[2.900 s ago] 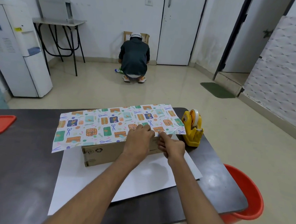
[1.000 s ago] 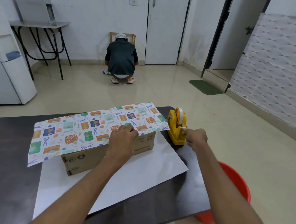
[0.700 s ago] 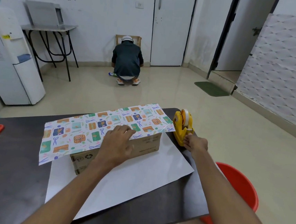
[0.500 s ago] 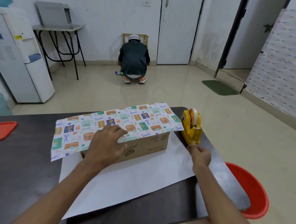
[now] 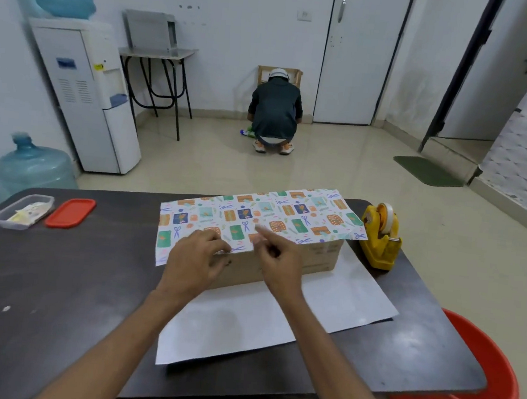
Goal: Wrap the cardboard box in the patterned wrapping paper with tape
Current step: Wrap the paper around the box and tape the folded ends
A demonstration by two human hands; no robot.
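Note:
The brown cardboard box (image 5: 314, 259) lies on the dark table (image 5: 55, 275), on the white underside of the patterned wrapping paper (image 5: 276, 316). The far flap of the paper (image 5: 286, 214) is folded over the box top, pattern side up. My left hand (image 5: 195, 257) rests on the flap's near edge, fingers curled over it at the box's front top edge. Just to its right is my right hand (image 5: 278, 262), index finger stretched out over the flap. A faint clear piece of tape (image 5: 260, 233) seems pinched at its fingertips. The yellow tape dispenser (image 5: 380, 239) stands right of the box.
A clear plastic container (image 5: 23, 210) and its red lid (image 5: 70, 213) sit at the table's far left. A red bucket (image 5: 479, 381) stands on the floor by the right corner. Beyond the table a person (image 5: 275, 110) crouches by the wall, near a water dispenser (image 5: 88, 95).
My right hand left the tape dispenser and came back left to the box, beside my left hand. My left hand stayed on the paper flap. The view shifted right.

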